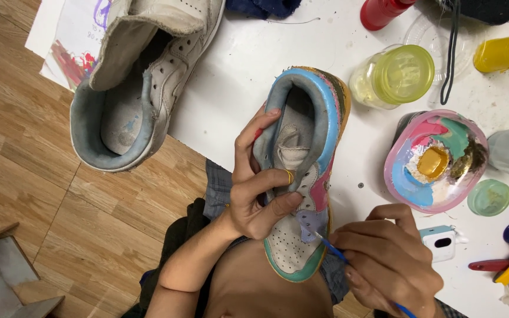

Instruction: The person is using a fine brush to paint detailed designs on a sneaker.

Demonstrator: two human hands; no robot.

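My left hand grips a painted sneaker by its opening, fingers curled inside and thumb across the tongue. The shoe shows blue, pink, teal and yellow patches and points toward me. My right hand pinches a thin blue paintbrush, whose tip touches a lilac patch on the shoe's toe side. A second, unpainted white and pale-blue sneaker lies on its side at the upper left, partly on the white sheet.
A paint-smeared bowl with yellow paint sits to the right. Around it stand a yellow-lidded jar, red and yellow paint bottles, a small green lid and a small white device. Wooden floor lies to the left.
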